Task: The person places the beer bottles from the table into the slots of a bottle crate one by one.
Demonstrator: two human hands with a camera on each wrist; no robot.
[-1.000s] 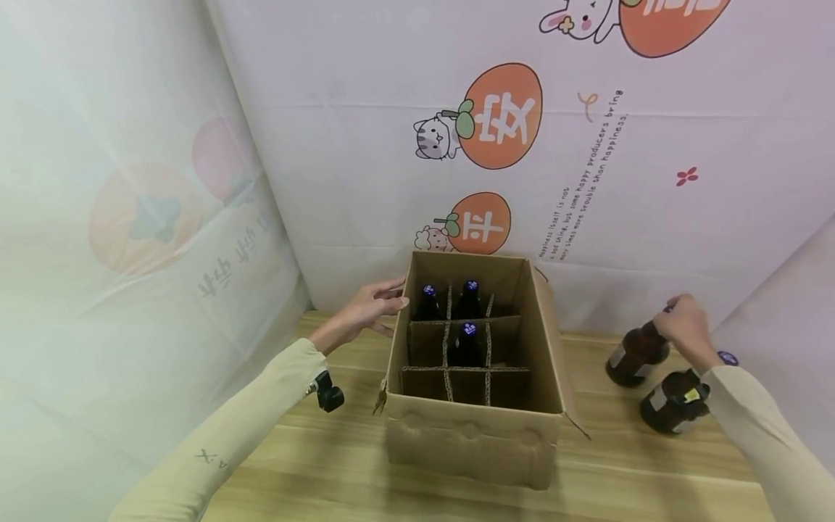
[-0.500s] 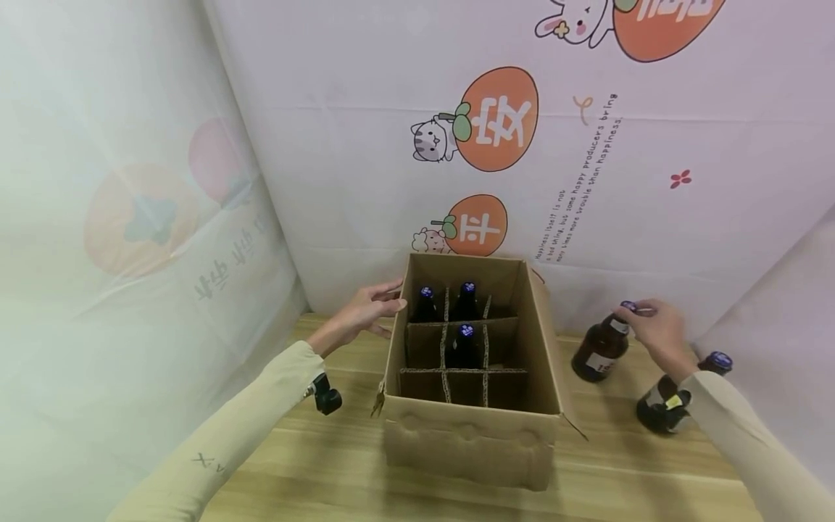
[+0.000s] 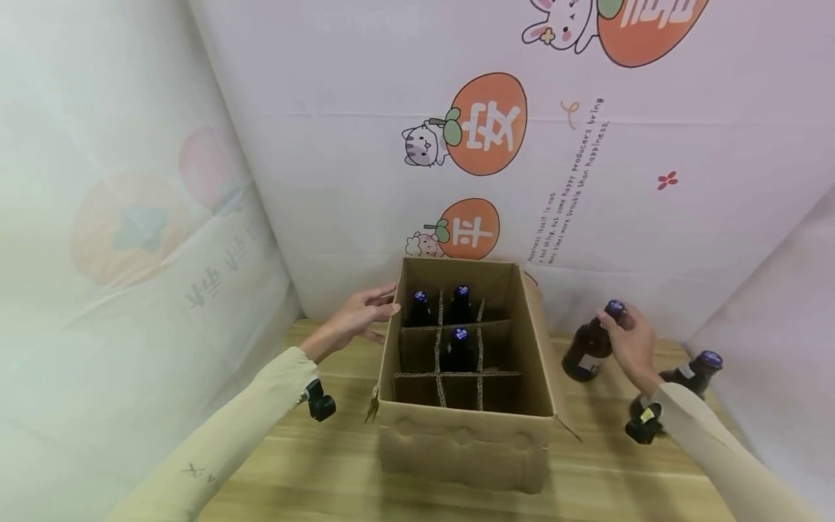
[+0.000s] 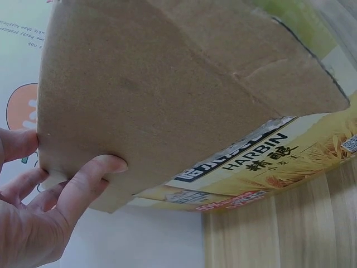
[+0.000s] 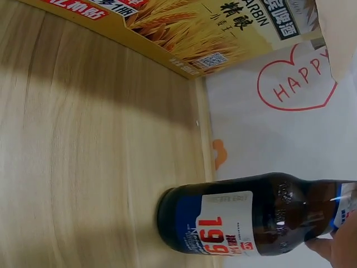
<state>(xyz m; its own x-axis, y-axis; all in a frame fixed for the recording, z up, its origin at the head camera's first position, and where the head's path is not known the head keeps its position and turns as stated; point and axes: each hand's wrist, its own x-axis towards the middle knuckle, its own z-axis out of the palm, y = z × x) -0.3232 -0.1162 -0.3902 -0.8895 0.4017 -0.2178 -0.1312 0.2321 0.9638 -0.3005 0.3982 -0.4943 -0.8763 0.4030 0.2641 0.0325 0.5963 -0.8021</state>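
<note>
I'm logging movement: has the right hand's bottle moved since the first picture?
Yes: in the head view, the bottle has moved left, closer to the cardboard box.

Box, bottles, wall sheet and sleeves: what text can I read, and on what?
"HARBIN": box
"啤酒": box
"精酿": box
"小麦王": box
"安": wall sheet
"平": wall sheet
"Happiness itself is not a bad thing, but some happy producers bring … more trouble than happiness": wall sheet
"HAPPY": wall sheet
"19": held bottle, next digit unclear
"X": left sleeve
Bottle caps and all other print: too small, blurred or cut off.
</note>
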